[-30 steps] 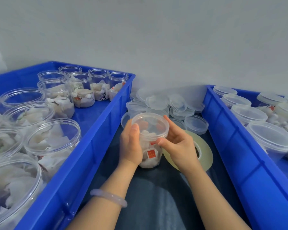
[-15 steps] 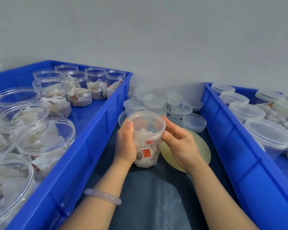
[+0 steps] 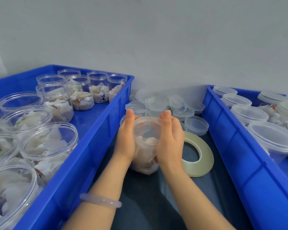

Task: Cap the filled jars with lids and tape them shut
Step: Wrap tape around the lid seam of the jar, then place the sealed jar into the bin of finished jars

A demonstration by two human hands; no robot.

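A clear plastic jar [image 3: 145,143] filled with white sachets stands on the dark surface between two blue crates, a translucent lid on top of it. My left hand [image 3: 126,136] wraps round the jar's left side and my right hand [image 3: 169,138] wraps round its right side, fingertips of both up at the lid's rim. A roll of clear tape [image 3: 198,153] lies flat just right of the jar. A pile of loose lids [image 3: 158,103] sits behind the jar against the wall.
The left blue crate [image 3: 96,138] holds several open, filled jars [image 3: 48,145]. The right blue crate [image 3: 236,143] holds several lidded jars [image 3: 271,138]. A grey wall closes the back. A pale bangle is on my left wrist.
Both hands have shifted from a looser hold near the lid to clasping the jar's sides. My right hand left the tape roll uncovered. The jar's red label has turned toward my right palm.
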